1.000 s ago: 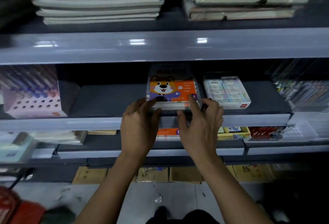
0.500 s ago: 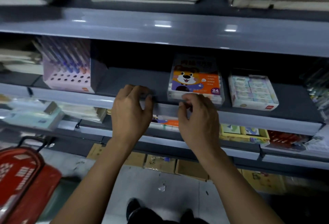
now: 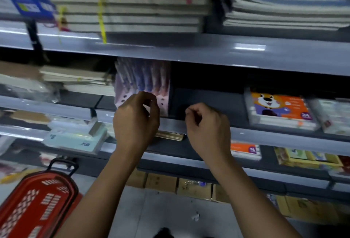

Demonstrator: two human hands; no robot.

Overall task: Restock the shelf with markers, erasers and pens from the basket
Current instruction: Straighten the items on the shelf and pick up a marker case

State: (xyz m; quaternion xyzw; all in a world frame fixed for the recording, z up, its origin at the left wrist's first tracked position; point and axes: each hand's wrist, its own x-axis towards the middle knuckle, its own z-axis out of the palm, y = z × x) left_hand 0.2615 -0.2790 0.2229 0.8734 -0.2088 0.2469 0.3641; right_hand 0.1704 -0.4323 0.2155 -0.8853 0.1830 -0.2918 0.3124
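My left hand (image 3: 136, 122) hovers with curled fingers right in front of the pink pen display box (image 3: 145, 84) on the middle shelf; it holds nothing. Loosely curled and empty, my right hand (image 3: 206, 128) is at the shelf's front edge (image 3: 265, 135), before a bare gap. The marker box with a cartoon bear (image 3: 280, 109) lies flat on that shelf to the right, apart from both hands. A pack of erasers (image 3: 335, 116) sits beside it, blurred. The red basket (image 3: 36, 205) stands on the floor at lower left; its contents are hidden.
Stacked notebooks (image 3: 132, 5) fill the top shelf above the hands. Plastic-wrapped packs (image 3: 75, 137) and another orange marker box (image 3: 246, 150) lie on the lower shelf. Cardboard boxes (image 3: 170, 183) line the floor under the shelving.
Both hands have let go of the bear marker box and shifted left along the shelf. The view swung left, bringing the pen box and the red basket further in.
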